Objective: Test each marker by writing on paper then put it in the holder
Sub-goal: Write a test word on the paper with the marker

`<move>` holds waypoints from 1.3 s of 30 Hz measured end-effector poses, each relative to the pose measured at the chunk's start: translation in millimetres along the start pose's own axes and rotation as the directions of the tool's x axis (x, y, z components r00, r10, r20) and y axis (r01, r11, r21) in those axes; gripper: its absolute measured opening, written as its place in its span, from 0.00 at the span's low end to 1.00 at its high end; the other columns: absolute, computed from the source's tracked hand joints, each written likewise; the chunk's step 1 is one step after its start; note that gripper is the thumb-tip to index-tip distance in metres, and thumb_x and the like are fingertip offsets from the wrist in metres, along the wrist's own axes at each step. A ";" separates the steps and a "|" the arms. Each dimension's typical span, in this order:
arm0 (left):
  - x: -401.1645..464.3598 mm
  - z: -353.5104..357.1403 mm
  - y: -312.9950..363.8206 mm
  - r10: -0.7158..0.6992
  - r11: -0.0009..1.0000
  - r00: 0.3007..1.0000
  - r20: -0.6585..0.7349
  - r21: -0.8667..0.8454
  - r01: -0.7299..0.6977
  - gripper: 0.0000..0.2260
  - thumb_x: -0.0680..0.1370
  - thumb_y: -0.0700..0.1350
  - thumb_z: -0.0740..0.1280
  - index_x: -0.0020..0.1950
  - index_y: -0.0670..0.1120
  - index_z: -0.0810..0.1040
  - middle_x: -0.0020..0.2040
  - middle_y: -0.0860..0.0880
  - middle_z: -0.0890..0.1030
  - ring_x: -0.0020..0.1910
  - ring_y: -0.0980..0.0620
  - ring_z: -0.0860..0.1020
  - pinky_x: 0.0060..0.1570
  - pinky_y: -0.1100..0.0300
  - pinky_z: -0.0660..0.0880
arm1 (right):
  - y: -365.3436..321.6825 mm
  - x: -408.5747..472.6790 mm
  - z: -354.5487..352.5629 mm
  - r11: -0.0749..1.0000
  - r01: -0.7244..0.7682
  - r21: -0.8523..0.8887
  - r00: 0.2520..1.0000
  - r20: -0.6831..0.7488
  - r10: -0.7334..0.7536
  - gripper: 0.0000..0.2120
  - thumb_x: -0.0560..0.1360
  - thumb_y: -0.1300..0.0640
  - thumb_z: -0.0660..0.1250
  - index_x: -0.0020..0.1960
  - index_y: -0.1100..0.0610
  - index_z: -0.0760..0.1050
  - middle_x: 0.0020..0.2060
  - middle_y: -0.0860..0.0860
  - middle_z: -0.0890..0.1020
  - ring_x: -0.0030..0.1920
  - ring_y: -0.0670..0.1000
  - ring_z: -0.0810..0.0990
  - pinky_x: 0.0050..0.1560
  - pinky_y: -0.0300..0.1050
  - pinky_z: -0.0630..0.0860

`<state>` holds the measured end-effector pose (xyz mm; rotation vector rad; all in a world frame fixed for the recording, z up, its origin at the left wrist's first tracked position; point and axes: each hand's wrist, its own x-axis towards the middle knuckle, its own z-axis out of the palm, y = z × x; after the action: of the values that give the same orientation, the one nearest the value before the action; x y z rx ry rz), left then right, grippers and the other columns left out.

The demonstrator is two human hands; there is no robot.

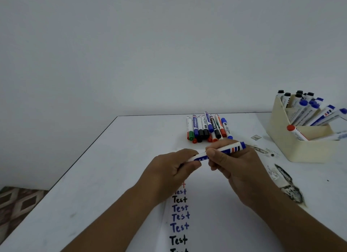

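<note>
A blue and white marker (231,147) lies level between both hands above the paper (216,214). My left hand (169,170) grips its left end, whose cap or tip is hidden in the fingers. My right hand (234,163) pinches the barrel near the middle, and the blue right end sticks out past the fingers. The paper carries a column of "Test" words in black, blue and red. A row of several markers (207,127) lies at the table's far side. The cream holder (293,146) at the right has several black, blue and red markers in it.
The white table (112,176) ends at a dark edge on the left, with patterned floor (16,203) below it. Dark scuffs and peeled patches (287,184) mark the tabletop between the paper and the holder. A bare wall stands behind.
</note>
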<state>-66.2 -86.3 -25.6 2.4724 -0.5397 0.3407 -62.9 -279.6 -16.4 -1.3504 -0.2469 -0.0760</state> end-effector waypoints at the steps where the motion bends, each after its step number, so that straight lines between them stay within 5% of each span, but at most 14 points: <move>1: -0.3 -0.8 -1.6 -0.015 1.000 0.999 0.042 -0.004 0.015 0.24 0.74 0.72 0.52 0.65 0.66 0.70 0.42 0.62 0.78 0.43 0.61 0.78 0.40 0.63 0.73 | 1.1 0.0 0.8 1.000 -0.004 -0.002 0.999 -0.032 0.004 0.13 0.63 0.47 0.76 0.40 0.56 0.85 0.33 0.54 0.84 0.35 0.55 0.82 0.38 0.43 0.81; 4: -0.1 -1.8 -11.4 -0.115 0.992 0.989 0.095 -0.041 0.119 0.23 0.76 0.70 0.58 0.70 0.68 0.60 0.49 0.64 0.72 0.48 0.60 0.76 0.43 0.63 0.72 | 2.4 1.2 1.2 0.999 -0.026 0.034 0.988 -0.151 0.031 0.13 0.64 0.52 0.73 0.45 0.59 0.83 0.32 0.55 0.83 0.35 0.53 0.81 0.40 0.46 0.80; 7: 10.4 0.7 -29.3 -0.209 0.968 0.977 -0.052 -0.155 0.199 0.11 0.83 0.52 0.58 0.64 0.61 0.62 0.52 0.55 0.74 0.49 0.56 0.76 0.46 0.66 0.72 | -0.1 5.1 -5.6 0.982 -0.043 0.184 0.953 -0.288 0.095 0.12 0.66 0.53 0.74 0.45 0.59 0.83 0.33 0.55 0.82 0.34 0.50 0.80 0.41 0.45 0.81; 11: 30.0 5.6 -43.0 -0.250 0.968 0.956 -0.156 -0.065 0.242 0.10 0.83 0.44 0.62 0.60 0.53 0.64 0.55 0.53 0.78 0.50 0.60 0.76 0.48 0.70 0.71 | 4.4 10.4 -13.5 0.950 -0.085 0.301 0.913 -0.359 0.196 0.08 0.73 0.57 0.74 0.49 0.61 0.83 0.36 0.54 0.84 0.37 0.50 0.81 0.43 0.45 0.80; 14: 45.0 11.7 -47.9 -0.212 0.972 0.972 -0.101 0.077 0.221 0.09 0.81 0.45 0.67 0.58 0.51 0.70 0.56 0.51 0.80 0.52 0.54 0.78 0.52 0.60 0.75 | 4.9 13.3 -14.7 0.943 -0.098 0.318 0.903 -0.371 0.218 0.09 0.73 0.57 0.74 0.49 0.62 0.83 0.35 0.53 0.84 0.37 0.50 0.82 0.42 0.44 0.80; 18: 68.1 7.9 -46.9 -0.151 0.970 0.988 -0.041 0.187 0.156 0.09 0.80 0.42 0.67 0.59 0.48 0.81 0.56 0.50 0.80 0.53 0.54 0.77 0.51 0.66 0.67 | 4.8 14.3 -14.7 0.941 -0.097 0.325 0.907 -0.361 0.218 0.13 0.69 0.55 0.75 0.48 0.62 0.82 0.35 0.53 0.84 0.37 0.50 0.81 0.39 0.42 0.82; 24: 74.6 14.0 -55.0 -0.242 0.954 0.969 -0.046 0.170 0.247 0.13 0.82 0.49 0.66 0.64 0.49 0.81 0.59 0.49 0.79 0.55 0.54 0.75 0.55 0.63 0.69 | 4.9 14.5 -16.4 0.935 -0.108 0.337 0.903 -0.361 0.234 0.14 0.68 0.54 0.75 0.47 0.63 0.82 0.34 0.53 0.84 0.35 0.50 0.82 0.42 0.45 0.82; 32: 38.6 11.0 -47.3 -0.265 0.952 0.956 0.130 0.192 0.238 0.33 0.80 0.62 0.62 0.81 0.52 0.54 0.77 0.53 0.60 0.75 0.53 0.60 0.71 0.57 0.59 | 6.9 18.6 -18.7 0.928 -0.137 0.348 0.901 -0.345 0.262 0.08 0.74 0.56 0.73 0.48 0.61 0.81 0.37 0.56 0.85 0.35 0.50 0.83 0.39 0.45 0.84; 39: 18.0 7.0 -43.3 -0.289 0.936 0.950 0.120 0.242 0.254 0.30 0.80 0.62 0.60 0.79 0.55 0.57 0.76 0.56 0.63 0.74 0.54 0.59 0.72 0.56 0.60 | -6.1 17.7 -20.0 0.871 -0.151 0.468 0.909 -0.280 0.308 0.07 0.77 0.57 0.71 0.48 0.61 0.80 0.37 0.56 0.85 0.34 0.49 0.85 0.36 0.43 0.84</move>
<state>-30.0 -63.3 -45.8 2.7643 -0.2207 0.1035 -44.3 -298.9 -10.6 -0.8850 0.1963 -0.0501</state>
